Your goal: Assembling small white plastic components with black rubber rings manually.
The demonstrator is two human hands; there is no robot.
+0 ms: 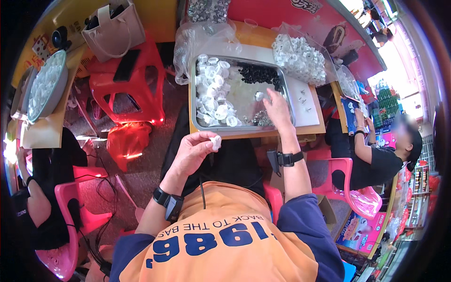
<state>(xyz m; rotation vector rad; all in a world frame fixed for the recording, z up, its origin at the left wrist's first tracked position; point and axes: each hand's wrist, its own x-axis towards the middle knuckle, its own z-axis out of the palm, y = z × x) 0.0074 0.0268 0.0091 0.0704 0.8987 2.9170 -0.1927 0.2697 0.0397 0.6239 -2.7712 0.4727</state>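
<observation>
My left hand (195, 151) pinches a small white plastic part (216, 143) between thumb and fingers, just in front of the metal tray's (244, 128) near edge. Over the right side of that tray reaches my right hand (278, 112), its fingers apart. A single white piece (259, 96) is right beside its fingertips; whether they touch it I cannot make out. White plastic parts (213, 91) are heaped along the tray's left side. Small black parts (258, 74) fill the far right corner, and small metallic pieces (262, 118) lie near the right hand's wrist.
A clear container heaped with white parts (300, 58) stands beyond the tray. A few small pieces rest on a white board (303, 101) at right. Clear plastic bags (202, 44) are at the back left, near a red stool (124, 80). Co-workers sit left and right (376, 160).
</observation>
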